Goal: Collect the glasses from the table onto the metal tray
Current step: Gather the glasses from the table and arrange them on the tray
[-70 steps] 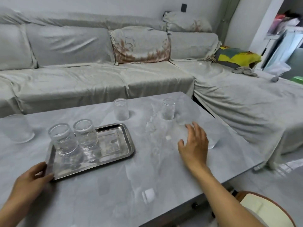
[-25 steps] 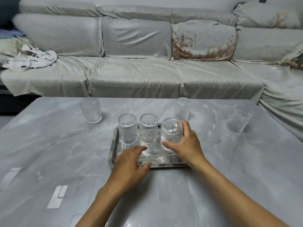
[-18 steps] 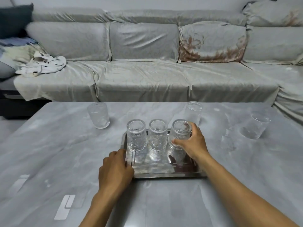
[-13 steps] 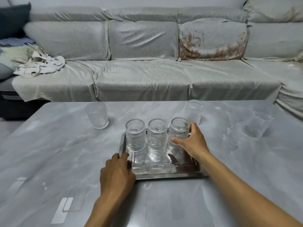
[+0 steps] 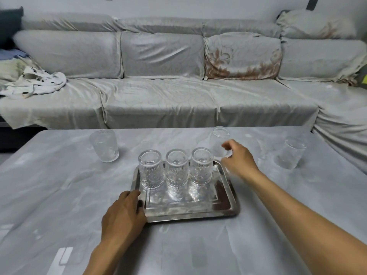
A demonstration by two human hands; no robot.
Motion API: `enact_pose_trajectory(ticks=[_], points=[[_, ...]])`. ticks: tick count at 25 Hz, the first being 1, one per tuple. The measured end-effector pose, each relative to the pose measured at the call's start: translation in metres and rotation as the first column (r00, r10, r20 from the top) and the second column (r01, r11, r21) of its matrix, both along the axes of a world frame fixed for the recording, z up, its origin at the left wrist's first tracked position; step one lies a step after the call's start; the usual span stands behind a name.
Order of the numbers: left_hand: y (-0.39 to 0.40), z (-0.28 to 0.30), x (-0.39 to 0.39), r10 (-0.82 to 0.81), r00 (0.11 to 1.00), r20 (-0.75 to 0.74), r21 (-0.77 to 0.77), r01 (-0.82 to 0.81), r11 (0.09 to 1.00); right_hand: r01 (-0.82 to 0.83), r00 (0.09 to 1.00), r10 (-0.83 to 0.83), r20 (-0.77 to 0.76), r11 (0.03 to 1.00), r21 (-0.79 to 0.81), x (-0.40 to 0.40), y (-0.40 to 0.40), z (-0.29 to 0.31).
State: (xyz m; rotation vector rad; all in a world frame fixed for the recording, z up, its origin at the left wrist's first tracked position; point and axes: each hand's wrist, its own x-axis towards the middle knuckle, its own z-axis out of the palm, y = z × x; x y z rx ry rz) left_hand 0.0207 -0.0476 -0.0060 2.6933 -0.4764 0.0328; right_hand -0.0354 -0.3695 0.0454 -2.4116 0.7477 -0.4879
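Three ribbed glasses stand in a row on the far half of the metal tray [image 5: 222, 212]: the left one [image 5: 151, 169], the middle one [image 5: 176, 168], the right one [image 5: 201, 166]. My left hand [image 5: 124, 214] grips the tray's near left corner. My right hand [image 5: 237, 160] hovers just right of the tray with fingers apart, its fingertips around a clear glass [image 5: 219, 140] behind it; I cannot tell whether they touch it. Another glass [image 5: 104, 145] stands on the table at the far left and one more [image 5: 290, 155] at the far right.
The grey marble-look table [image 5: 59, 195] runs close to a covered grey sofa [image 5: 168, 100] behind it and on the right. White crumpled cloth [image 5: 33, 84] lies on the sofa's left end.
My right hand let go of the third glass on the tray and moved back and right toward the clear glass behind the tray. My left hand stays on the tray's corner.
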Motion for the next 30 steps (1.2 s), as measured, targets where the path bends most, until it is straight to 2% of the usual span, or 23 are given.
enact_pose_trajectory(ticks=[3, 6, 12, 14, 16, 19, 23, 26, 28, 30], points=[[0.004, -0.002, 0.007, 0.002, 1.0, -0.018, -0.052, -0.003, 0.999, 0.069, 0.998, -0.069, 0.005, 0.994, -0.088, 0.031, -0.015, 0.009], [0.008, -0.003, 0.014, 0.023, 0.999, -0.03, -0.077, -0.026, 0.997, 0.083, 0.996, -0.084, -0.023, 0.996, -0.029, 0.062, -0.036, -0.002], [0.005, 0.0, 0.008, 0.041, 0.999, -0.017, -0.092, -0.042, 0.995, 0.13, 0.984, -0.139, 0.107, 0.987, 0.094, 0.089, -0.054, -0.02], [0.004, 0.003, 0.01, 0.051, 0.998, -0.042, -0.111, -0.056, 0.992, 0.149, 0.962, -0.183, 0.201, 0.974, 0.172, 0.073, -0.053, -0.012], [0.0, 0.005, 0.01, 0.056, 0.995, -0.078, -0.1, -0.064, 0.993, 0.131, 0.905, -0.219, 0.364, 0.959, 0.251, 0.039, -0.046, 0.007], [0.006, 0.005, 0.014, 0.062, 0.969, -0.241, -0.177, -0.107, 0.978, 0.013, 0.832, -0.168, 0.529, 0.959, 0.283, -0.019, -0.006, 0.044], [0.012, 0.004, 0.013, 0.045, 0.91, -0.413, -0.376, -0.215, 0.901, -0.188, 0.848, 0.04, 0.528, 0.955, 0.231, -0.046, 0.076, 0.052], [0.011, 0.009, 0.006, 0.011, 0.857, -0.515, -0.554, -0.342, 0.759, -0.306, 0.882, 0.225, 0.414, 0.941, 0.141, -0.035, 0.138, 0.035], [0.01, 0.012, 0.005, 0.018, 0.821, -0.571, -0.611, -0.44, 0.658, -0.346, 0.893, 0.295, 0.339, 0.933, 0.1, -0.022, 0.166, 0.021], [0.01, 0.014, 0.006, 0.016, 0.807, -0.591, -0.641, -0.481, 0.598, -0.36, 0.901, 0.335, 0.276, 0.932, 0.044, -0.009, 0.182, 0.006]])
